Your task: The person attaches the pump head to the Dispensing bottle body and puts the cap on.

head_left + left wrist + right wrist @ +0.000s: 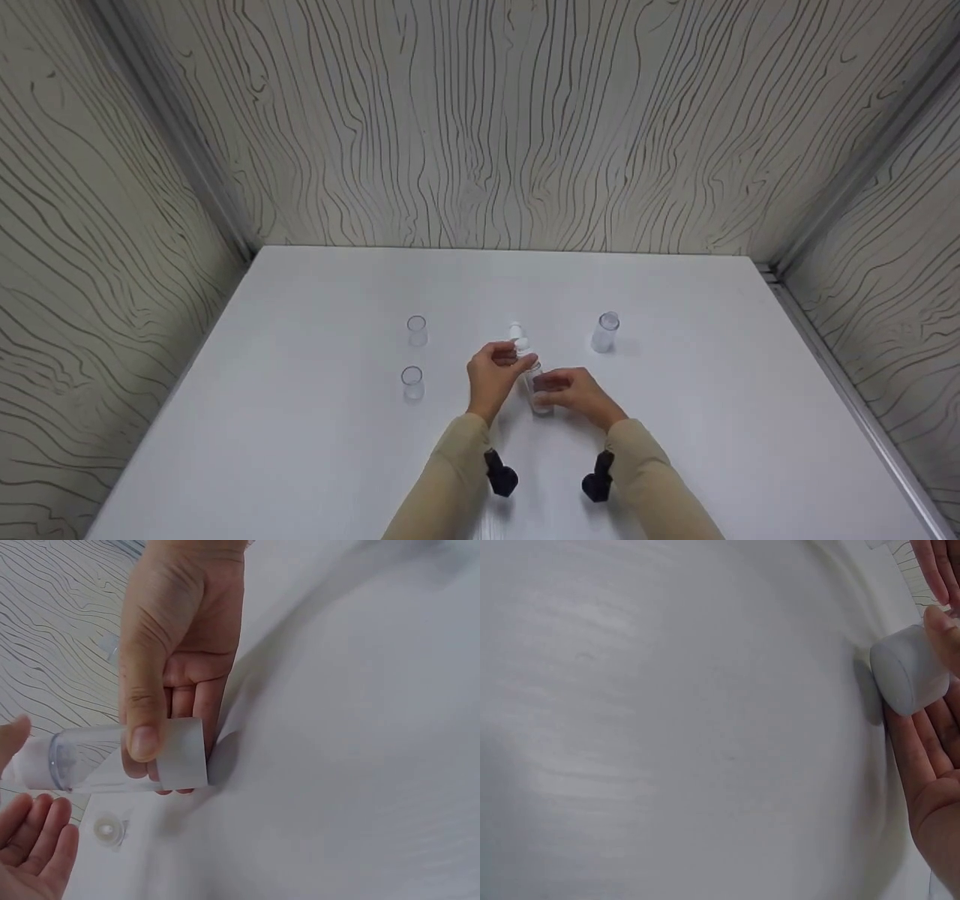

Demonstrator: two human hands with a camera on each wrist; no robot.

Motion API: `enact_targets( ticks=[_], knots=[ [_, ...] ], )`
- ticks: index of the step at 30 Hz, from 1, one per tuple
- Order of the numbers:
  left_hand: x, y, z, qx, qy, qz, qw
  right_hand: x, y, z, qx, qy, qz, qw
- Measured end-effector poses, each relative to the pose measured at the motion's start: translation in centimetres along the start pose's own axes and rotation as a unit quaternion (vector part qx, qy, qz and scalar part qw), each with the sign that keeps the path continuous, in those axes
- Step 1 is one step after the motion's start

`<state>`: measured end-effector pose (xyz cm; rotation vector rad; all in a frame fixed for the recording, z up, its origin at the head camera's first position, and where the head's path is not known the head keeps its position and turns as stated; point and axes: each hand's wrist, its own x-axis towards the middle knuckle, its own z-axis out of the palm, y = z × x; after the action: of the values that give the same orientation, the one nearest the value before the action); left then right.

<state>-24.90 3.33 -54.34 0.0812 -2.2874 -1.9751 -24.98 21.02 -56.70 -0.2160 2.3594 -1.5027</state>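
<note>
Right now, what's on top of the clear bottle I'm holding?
A white pump top, at the mouth of the clear bottle, pinched by your left hand. Those fingers hide part of its sides.

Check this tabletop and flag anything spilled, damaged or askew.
Nothing stands out: no spill or damage shows on the table; two clear cups and the right-side bottle stand upright, and the left hand and right hand hold the pump bottle.

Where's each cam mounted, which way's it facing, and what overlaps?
Head: on the head, facing forward and down at the table; left hand, right hand and sleeves show.
Left wrist: on that wrist, facing the clear bottle; both hands show.
Right wrist: on that wrist, mostly facing table; both hands cropped at right.
Wrist views share the bottle's frosted base.
</note>
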Motion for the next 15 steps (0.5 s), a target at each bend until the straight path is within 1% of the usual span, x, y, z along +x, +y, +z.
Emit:
enact_targets(
  ticks=[5,11,15],
  knots=[
    [0.08,0.03,0.06,0.004,0.009,0.005,0.9999,-0.04,-0.14,-0.02,-0.007,-0.002,-0.006,1.0],
    [0.13,-0.04,0.04,-0.004,0.004,0.004,1.0,-0.14,-0.32,-0.05,-0.017,-0.002,-0.015,1.0],
    [0.1,-0.08,-0.07,-0.006,-0.006,0.004,1.0,-0.27,-0.41,0.02,0.003,-0.003,-0.019,1.0]
  ],
)
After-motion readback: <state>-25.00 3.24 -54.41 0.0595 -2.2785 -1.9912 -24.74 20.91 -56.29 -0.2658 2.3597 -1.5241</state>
